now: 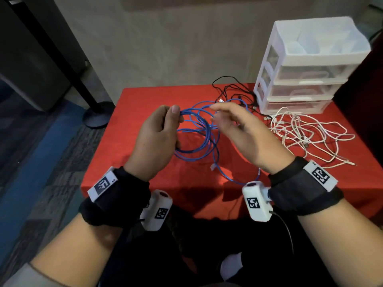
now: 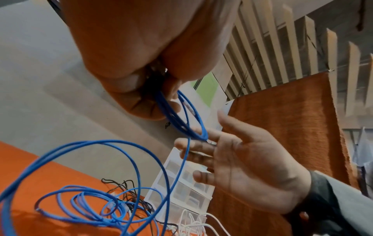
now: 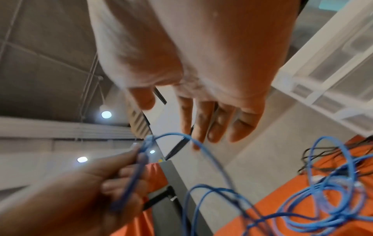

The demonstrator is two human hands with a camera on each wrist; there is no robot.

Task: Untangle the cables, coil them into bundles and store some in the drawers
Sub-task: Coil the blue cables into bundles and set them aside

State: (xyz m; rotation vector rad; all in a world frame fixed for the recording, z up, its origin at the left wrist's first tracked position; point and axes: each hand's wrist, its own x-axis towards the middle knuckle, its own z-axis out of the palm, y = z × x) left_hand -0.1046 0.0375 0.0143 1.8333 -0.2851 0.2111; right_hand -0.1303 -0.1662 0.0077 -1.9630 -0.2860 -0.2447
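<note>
Both wrists fill the bottom of the head view, each strapped in a black band carrying a white camera block. Above them, at frame centre, I see my left hand (image 1: 157, 137) with its fingers curled round several loops of the blue cable (image 1: 199, 139), thumb and forefinger pinching the strands at the top of the bundle. From the left wrist view the same strands run out between those pinched fingers (image 2: 141, 102). My right hand (image 1: 240, 131) is just right of centre, fingers straight and spread, gripping nothing; one blue strand passes by its fingertips (image 3: 201, 127), and I cannot tell whether it touches them. Much of the blue cable hangs from the left hand in slack rings, and its lower loops lie on the red table (image 1: 145, 100), one clear plug end resting near the front edge. At the upper middle of the frame a tangle of black cable (image 1: 234, 90) lies on the table. Further right, a loose heap of white cable (image 1: 306, 133) spreads out, just in front of the white drawer unit (image 1: 300, 67) standing at the upper right, its drawers closed.
</note>
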